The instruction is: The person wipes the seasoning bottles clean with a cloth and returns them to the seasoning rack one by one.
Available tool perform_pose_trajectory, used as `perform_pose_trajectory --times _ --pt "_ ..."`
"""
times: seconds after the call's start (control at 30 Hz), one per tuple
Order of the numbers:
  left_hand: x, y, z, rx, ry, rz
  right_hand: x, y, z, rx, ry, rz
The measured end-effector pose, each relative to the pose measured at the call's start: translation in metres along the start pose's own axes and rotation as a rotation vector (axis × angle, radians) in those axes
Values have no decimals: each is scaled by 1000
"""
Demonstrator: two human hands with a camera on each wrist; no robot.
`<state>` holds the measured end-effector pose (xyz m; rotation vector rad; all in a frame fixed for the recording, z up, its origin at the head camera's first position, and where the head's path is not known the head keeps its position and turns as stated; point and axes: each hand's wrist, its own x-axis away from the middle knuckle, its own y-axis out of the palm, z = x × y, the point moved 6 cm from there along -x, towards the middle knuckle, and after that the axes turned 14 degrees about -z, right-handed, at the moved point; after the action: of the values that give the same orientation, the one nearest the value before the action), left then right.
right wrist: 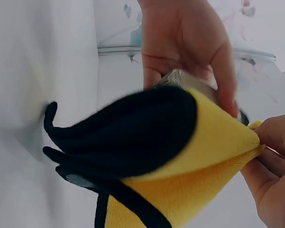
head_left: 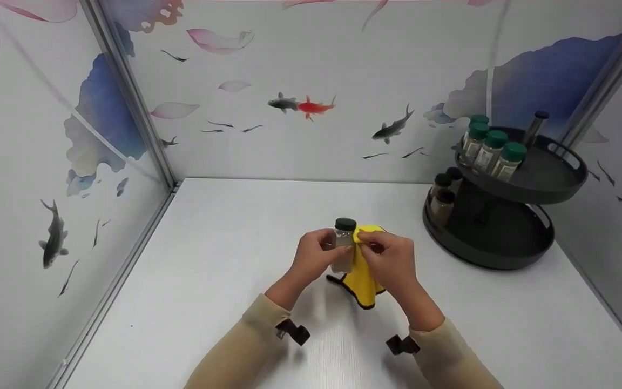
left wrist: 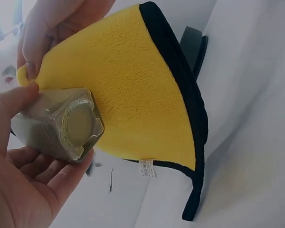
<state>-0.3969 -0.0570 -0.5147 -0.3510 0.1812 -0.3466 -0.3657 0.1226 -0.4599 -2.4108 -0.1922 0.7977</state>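
My left hand grips a square glass spice jar with a black lid, held upright above the table; pale powder shows through its glass. In the left wrist view the underside of the jar faces the camera, with the thumb on one side and fingers on the other. Between thumb and fingers, my right hand pinches a yellow cloth with dark edging close beside the jar's upper part. The cloth hangs down in folds, and in the right wrist view it covers part of the jar.
A black two-tier round rack stands at the right back. Green-capped jars sit on its upper tier, dark-capped jars on the lower. Printed wall panels close off the white table behind and at both sides.
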Motion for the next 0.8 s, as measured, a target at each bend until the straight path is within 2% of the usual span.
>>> perform_pose_trajectory --times 0.07,0.13,0.3,0.4,0.47,0.67,0.8 --pt "0 -2 0 -2 -3 -2 1 1 -1 20 -14 1" --pt "0 -3 2 3 22 -29 1 0 -1 7 -12 11" --pt "0 -1 8 125 127 -175 -1 -7 5 -115 12 40" --pt "0 0 10 205 161 -263 -2 -8 9 -165 26 35" --pt "0 0 9 223 173 -306 -3 -7 11 -185 32 26" --pt "-1 -6 4 216 211 -387 -3 -3 12 -215 31 -16" --pt "-2 -6 3 236 194 -394 -2 -2 8 -168 24 -11"
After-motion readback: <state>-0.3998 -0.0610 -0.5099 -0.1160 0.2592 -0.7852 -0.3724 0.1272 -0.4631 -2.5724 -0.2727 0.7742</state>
